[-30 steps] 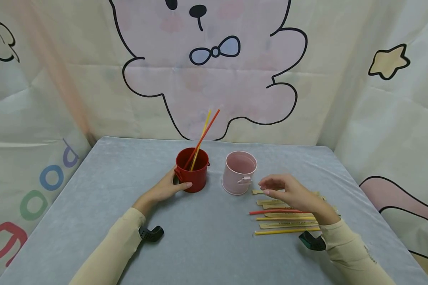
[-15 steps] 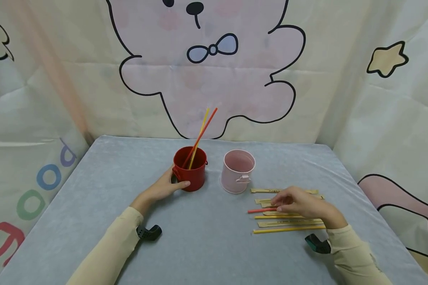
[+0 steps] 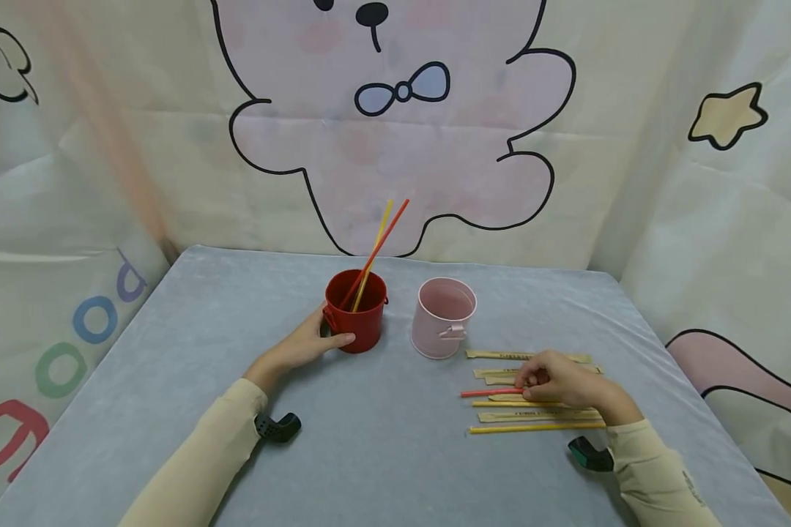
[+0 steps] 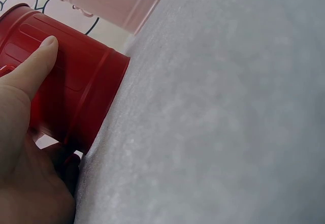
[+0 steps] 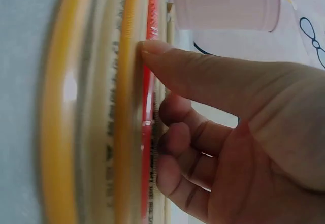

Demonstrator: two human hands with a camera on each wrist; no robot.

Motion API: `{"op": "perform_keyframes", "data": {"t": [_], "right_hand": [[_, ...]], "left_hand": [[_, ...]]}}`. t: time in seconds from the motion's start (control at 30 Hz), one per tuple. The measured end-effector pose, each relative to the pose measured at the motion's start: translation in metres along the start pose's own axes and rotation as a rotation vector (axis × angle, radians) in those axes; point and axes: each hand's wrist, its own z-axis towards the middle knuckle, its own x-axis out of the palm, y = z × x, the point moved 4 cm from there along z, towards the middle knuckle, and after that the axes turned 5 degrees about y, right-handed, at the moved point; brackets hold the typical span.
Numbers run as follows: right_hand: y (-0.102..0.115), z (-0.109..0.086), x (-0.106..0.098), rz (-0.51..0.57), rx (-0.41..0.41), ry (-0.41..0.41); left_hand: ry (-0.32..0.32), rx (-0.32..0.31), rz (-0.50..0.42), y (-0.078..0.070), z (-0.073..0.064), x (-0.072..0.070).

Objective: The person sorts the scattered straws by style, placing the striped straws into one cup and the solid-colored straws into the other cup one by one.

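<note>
My left hand [image 3: 299, 345] holds a small red bucket [image 3: 362, 333] on its left side. The thumb lies along the wall, as the left wrist view shows, and the other fingers are mostly hidden behind it. A red straw [image 3: 405, 208] and a yellow straw [image 3: 386, 214] lean crossed inside this bucket. On the right, my right hand [image 3: 563, 380] pinches another red straw [image 3: 481, 393] in the row on the table. In the right wrist view the thumb [image 5: 157, 47] presses one side of that straw [image 5: 148, 107], with curled fingers on the other side.
A pink bucket [image 3: 435, 329] stands just right of the red one. Around the right hand lie several paper-wrapped straws [image 3: 494, 355] and two bare yellow straws [image 3: 501, 430]. A blue-grey cloth [image 3: 382, 454] covers the table, with printed curtains [image 3: 633, 219] behind and beside it.
My right hand has come down from above the straws, near the pink bucket, onto the row and now pinches the red straw. The left hand stays on the red bucket.
</note>
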Motion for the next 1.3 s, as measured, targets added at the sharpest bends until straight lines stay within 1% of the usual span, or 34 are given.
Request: {"op": "perform_keyframes", "data": {"t": [0.17, 0.37, 0.6, 0.77, 0.87, 0.97, 1.03, 1.17, 1.3], "right_hand": [[-0.001, -0.002, 0.001, -0.029, 0.024, -0.025], [0.001, -0.002, 0.001, -0.018, 0.021, -0.012], [0.006, -0.003, -0.004, -0.041, -0.032, -0.027], [0.011, -0.005, -0.006, -0.013, -0.054, -0.054], [0.014, -0.007, -0.008, -0.021, -0.071, -0.095], [0.018, -0.008, -0.01, -0.049, -0.079, -0.16], [0.021, -0.009, -0.012, -0.068, -0.06, -0.21], [0.031, -0.013, -0.018, -0.078, -0.067, -0.327], [0.041, -0.019, -0.026, -0.05, -0.101, -0.443]], "left_hand": [[0.0, 0.022, -0.004, -0.004, 0.001, 0.0], [0.005, 0.025, -0.003, -0.003, 0.0, 0.0], [0.002, 0.017, -0.001, -0.004, -0.001, 0.001], [0.004, 0.01, 0.008, -0.005, -0.002, 0.001], [0.004, 0.01, 0.011, -0.005, -0.002, 0.001], [0.006, 0.01, 0.006, -0.004, -0.002, 0.001], [0.008, 0.01, -0.001, -0.004, -0.002, 0.001], [0.009, 0.011, -0.011, -0.003, -0.002, 0.001], [0.008, 0.016, -0.008, -0.003, -0.001, 0.002]]}}
